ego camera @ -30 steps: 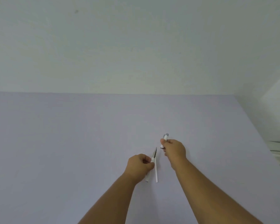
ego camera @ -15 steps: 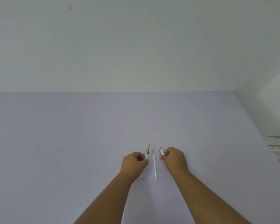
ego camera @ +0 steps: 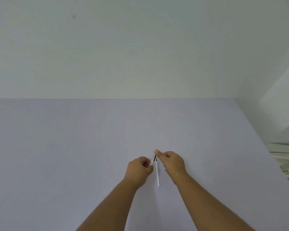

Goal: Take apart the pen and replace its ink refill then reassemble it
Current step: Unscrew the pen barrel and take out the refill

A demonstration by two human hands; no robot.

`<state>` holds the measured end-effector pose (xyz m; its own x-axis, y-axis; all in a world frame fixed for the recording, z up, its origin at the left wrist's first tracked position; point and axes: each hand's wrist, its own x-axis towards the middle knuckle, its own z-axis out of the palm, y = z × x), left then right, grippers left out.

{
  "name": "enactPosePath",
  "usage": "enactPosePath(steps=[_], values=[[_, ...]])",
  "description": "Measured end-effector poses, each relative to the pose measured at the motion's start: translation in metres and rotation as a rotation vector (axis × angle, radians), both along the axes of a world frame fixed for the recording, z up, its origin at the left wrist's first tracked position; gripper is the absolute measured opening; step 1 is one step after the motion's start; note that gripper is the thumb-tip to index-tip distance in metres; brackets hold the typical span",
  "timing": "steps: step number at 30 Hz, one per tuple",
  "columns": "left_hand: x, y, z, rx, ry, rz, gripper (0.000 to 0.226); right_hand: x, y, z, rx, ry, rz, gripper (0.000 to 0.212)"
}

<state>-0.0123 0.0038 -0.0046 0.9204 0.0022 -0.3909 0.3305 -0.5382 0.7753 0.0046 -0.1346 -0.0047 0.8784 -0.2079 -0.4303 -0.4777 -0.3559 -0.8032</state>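
Observation:
My left hand (ego camera: pixel 139 167) is closed on the white front part of the pen (ego camera: pixel 151 163). A grey refill (ego camera: pixel 154 158) sticks up and to the right out of it. My right hand (ego camera: pixel 171 161) pinches the top end of that grey refill between thumb and forefinger. A separate white refill (ego camera: pixel 157 175) with a dark tip lies on the table between my hands, pointing away from me. A small dark bit of another pen part (ego camera: pixel 164 169) shows under my right palm; I cannot tell whether it is held or lying on the table.
The work surface is a pale lilac table (ego camera: pixel 73 155) against a plain white wall. At the right edge, beyond the table, lies a stack of papers and plastic bags (ego camera: pixel 287 162).
My right hand has moved left and forward from beside the loose refill to the tip of the grey refill. The left hand tilted the pen part towards it.

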Motion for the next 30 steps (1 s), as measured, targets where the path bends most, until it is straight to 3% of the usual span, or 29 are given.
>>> enactPosePath(steps=[5,13,18,22,27,30], values=[[-0.002,-0.002,0.01,0.088,-0.046,-0.138,0.006,-0.003,0.003,0.011,0.079,-0.019,0.044,0.025],[-0.006,-0.002,0.029,0.012,-0.014,-0.154,0.015,-0.013,-0.008,0.029,0.366,0.005,0.02,0.014],[-0.009,-0.005,0.034,0.015,-0.004,-0.148,0.014,-0.015,-0.012,0.034,0.297,0.013,-0.001,0.016],[-0.01,-0.008,0.036,0.01,-0.028,-0.148,0.013,-0.015,-0.016,0.036,0.427,0.011,-0.014,0.008],[-0.012,-0.01,0.04,0.034,-0.048,-0.165,0.009,-0.017,-0.018,0.037,0.351,-0.002,-0.047,0.016],[-0.013,-0.012,0.041,0.048,-0.055,-0.174,0.008,-0.017,-0.021,0.035,0.447,-0.011,-0.027,0.013]])
